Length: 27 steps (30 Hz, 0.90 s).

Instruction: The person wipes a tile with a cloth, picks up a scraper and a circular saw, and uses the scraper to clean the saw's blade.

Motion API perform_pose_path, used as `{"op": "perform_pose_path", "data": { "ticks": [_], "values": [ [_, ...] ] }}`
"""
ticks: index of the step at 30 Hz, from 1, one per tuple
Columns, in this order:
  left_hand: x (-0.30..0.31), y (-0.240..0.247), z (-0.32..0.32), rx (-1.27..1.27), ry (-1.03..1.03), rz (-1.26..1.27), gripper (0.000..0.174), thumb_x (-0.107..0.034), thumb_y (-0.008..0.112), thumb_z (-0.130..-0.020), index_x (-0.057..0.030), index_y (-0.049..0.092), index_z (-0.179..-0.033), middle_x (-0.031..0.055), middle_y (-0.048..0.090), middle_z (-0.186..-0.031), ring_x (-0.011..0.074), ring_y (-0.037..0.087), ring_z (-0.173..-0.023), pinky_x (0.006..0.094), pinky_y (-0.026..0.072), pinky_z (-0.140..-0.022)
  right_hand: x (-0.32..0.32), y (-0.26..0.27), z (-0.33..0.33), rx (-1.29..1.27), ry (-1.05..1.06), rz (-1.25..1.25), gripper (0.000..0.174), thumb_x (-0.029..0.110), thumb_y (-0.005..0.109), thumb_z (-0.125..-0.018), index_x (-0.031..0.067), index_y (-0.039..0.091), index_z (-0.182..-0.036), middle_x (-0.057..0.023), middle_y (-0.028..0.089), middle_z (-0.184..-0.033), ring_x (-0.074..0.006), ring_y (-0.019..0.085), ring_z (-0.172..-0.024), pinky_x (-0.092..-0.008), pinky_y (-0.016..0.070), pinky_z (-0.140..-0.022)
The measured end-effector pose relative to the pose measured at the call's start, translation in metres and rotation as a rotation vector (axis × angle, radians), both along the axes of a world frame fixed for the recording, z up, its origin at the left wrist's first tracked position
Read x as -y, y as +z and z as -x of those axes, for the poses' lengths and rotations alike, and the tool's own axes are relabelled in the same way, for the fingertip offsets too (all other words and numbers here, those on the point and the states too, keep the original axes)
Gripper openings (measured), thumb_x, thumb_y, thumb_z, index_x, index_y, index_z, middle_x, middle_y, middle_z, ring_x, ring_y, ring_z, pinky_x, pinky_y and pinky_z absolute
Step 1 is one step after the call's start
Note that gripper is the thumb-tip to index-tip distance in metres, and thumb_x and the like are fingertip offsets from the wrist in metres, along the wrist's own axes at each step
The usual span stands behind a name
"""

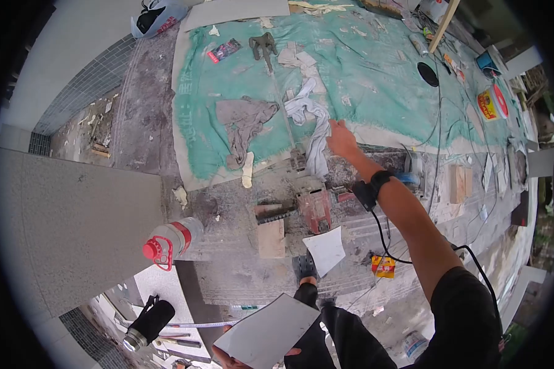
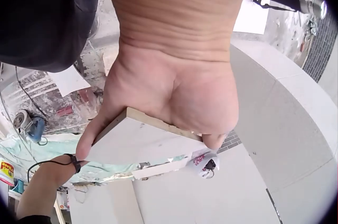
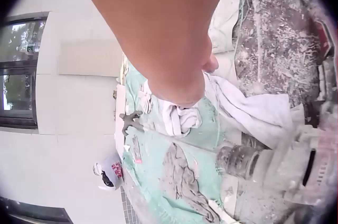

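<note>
My left hand [image 2: 169,92] grips a white tile piece [image 1: 271,332] by its edges, thumb on one side and fingers on the other. In the head view that tile hides most of the hand. My right hand [image 1: 343,142] reaches forward to a crumpled white cloth [image 1: 311,111], its fingers right at the cloth's edge. In the right wrist view the cloth [image 3: 248,108] shows on both sides of the hand; the fingertips are mostly hidden, and I cannot tell whether they pinch it. A grey-brown cloth [image 1: 246,120] lies to the left on the green sheet [image 1: 363,80].
A dusty red power tool [image 1: 315,209] stands before the sheet, with another white tile piece [image 1: 324,251] near my foot. On the left are a red-capped bottle [image 1: 181,237] and a black flask [image 1: 151,323]. Cables and a bucket [image 1: 491,103] lie to the right.
</note>
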State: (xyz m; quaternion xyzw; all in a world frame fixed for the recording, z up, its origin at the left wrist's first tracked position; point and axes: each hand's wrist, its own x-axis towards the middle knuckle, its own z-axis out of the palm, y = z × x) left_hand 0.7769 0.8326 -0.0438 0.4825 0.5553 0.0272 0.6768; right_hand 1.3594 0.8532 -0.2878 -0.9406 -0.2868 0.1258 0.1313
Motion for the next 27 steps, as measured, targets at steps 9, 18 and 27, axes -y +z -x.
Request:
{"op": "perform_pose_path", "data": {
  "ticks": [9, 18, 27],
  "values": [
    [-0.06, -0.055, 0.078, -0.2, -0.101, -0.329, 0.148, -0.081, 0.081, -0.05, -0.0094, 0.011, -0.159, 0.0203, 0.029, -0.158, 0.0414, 0.058, -0.123, 0.0608, 0.0468, -0.102, -0.068, -0.04, -0.089, 0.008, -0.129, 0.15, 0.044, 0.032, 0.071, -0.084, 0.0012, 0.062, -0.114, -0.0222, 0.069, -0.103, -0.0438, 0.067, -0.101, -0.0514, 0.0538, -0.082],
    [-0.106, 0.069, -0.051, 0.418, 0.927, 0.522, 0.113, -0.065, 0.074, -0.07, -0.0109, 0.023, -0.154, 0.0205, 0.05, -0.145, 0.0435, 0.058, -0.12, 0.0695, 0.0472, -0.089, 0.008, 0.25, -0.14, 0.176, -0.276, -0.517, 0.021, 0.018, 0.063, -0.09, -0.0018, 0.069, -0.089, -0.0136, 0.07, -0.074, -0.0201, 0.066, -0.068, -0.0389, 0.0532, -0.066],
    [-0.047, 0.05, -0.007, -0.067, -0.022, -0.528, 0.131, -0.07, 0.084, -0.063, -0.0166, 0.014, -0.16, 0.0124, 0.054, -0.146, 0.0379, 0.063, -0.118, 0.065, 0.03, -0.116, 0.059, 0.032, -0.029, 0.032, 0.209, 0.194, 0.036, 0.021, 0.063, -0.089, 0.0077, 0.062, -0.122, -0.0199, 0.069, -0.105, -0.0385, 0.07, -0.095, -0.0482, 0.0569, -0.076]
  ]
}}
